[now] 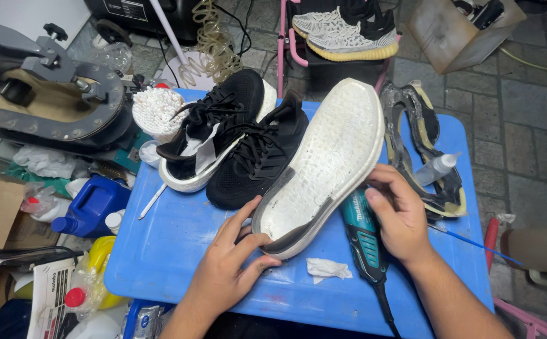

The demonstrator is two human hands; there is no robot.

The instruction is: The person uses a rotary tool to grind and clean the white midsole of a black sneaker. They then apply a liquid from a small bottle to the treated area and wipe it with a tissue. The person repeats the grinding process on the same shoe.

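Note:
A black sneaker lies on its side on the blue plastic table (173, 251), its bare white sole (323, 163) facing up. My left hand (229, 263) grips the heel end of that sole. My right hand (399, 216) rests on its right edge, over a teal and black power tool (362, 242) lying on the table. A second black sneaker (217, 129) with a white sole stands behind, to the left. A peeled black and yellowish outsole (421, 147) lies at the right, with a small clear squeeze bottle (435, 169) on it.
A crumpled white tissue (327, 269) lies near the front edge. A tub of cotton swabs (156, 112) stands at the back left. A blue jug (91, 204), a press machine (47, 94) and boxes crowd the left floor. Grey knit sneakers (345, 31) sit on a pink rack.

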